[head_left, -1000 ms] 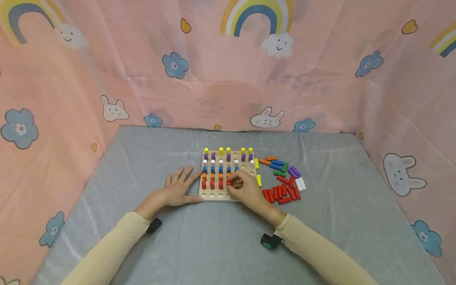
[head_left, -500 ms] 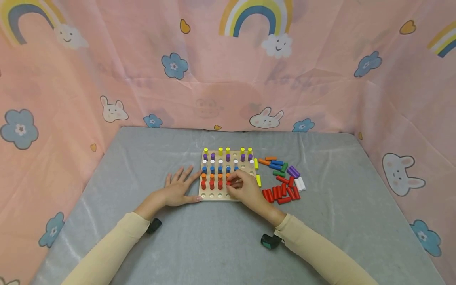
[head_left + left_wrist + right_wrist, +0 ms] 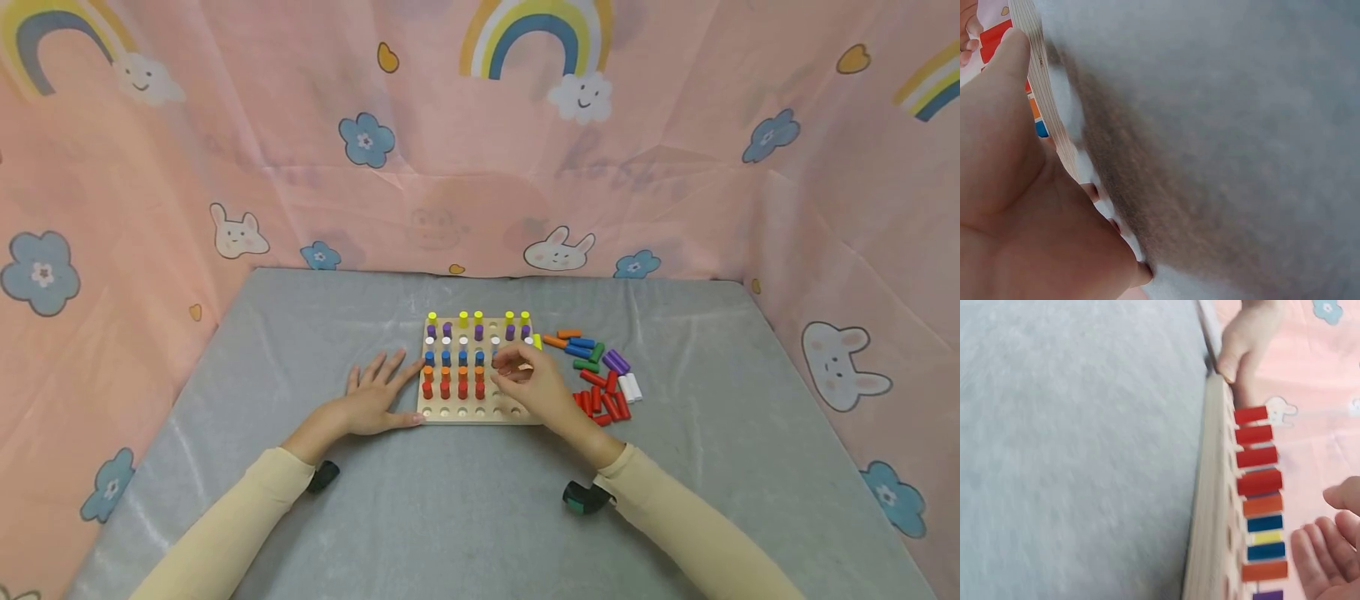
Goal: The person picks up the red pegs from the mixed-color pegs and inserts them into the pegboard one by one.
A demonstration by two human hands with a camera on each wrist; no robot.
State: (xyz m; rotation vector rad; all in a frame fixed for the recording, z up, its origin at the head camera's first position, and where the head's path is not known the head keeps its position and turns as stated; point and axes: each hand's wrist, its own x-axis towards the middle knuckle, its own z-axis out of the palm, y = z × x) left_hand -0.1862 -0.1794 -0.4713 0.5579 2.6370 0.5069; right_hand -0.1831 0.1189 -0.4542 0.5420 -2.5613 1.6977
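A wooden pegboard lies on the table with rows of upright red, orange, blue, white, purple and yellow pegs. My left hand lies flat with spread fingers at its left side; the thumb touches the front left corner, also seen in the left wrist view. Over the board's right part hovers my right hand, hiding some holes and pegs there. Its thumb and fingers stand apart with nothing between them in the right wrist view. The red row ends at a fourth red peg, just left of the right fingertips.
Right of the board lie loose pegs: several red pegs, white pegs, purple pegs, green pegs, blue pegs and orange pegs. A patterned pink cloth surrounds the grey table.
My right hand has let go of the rightmost red peg, which stays standing in the board, and has moved up and right with its fingers parted. My left hand has not moved.
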